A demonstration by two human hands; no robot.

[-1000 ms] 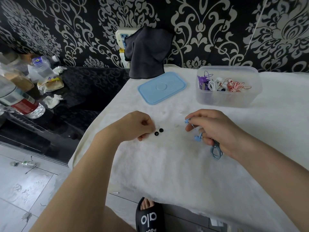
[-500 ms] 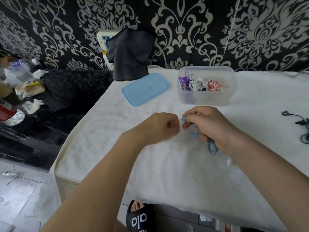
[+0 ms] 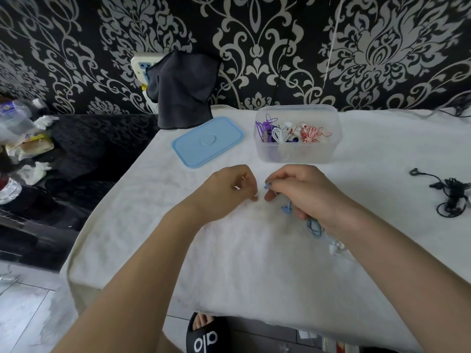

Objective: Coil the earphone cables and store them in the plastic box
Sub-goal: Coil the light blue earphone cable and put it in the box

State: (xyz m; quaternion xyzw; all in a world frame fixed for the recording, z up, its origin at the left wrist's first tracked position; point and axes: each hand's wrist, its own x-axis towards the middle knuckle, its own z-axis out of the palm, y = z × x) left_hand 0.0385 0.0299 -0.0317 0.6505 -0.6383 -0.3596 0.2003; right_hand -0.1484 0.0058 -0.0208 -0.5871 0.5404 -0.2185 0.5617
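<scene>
Dangling under right-hand fingers [image 3: 285, 183] (curled): blue earphones [image 3: 314, 226]

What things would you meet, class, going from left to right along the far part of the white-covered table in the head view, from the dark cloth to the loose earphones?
Dark cloth → blue lid → plastic box holding coiled earphones → black earphones, uncoiled, at the right edge.

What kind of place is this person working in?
Probably a room in a home: black wallpaper with a pale damask pattern, a table under a white towel-like cloth, and a slippered foot on a tiled floor. The right hand holds a light blue earphone cable.
</scene>
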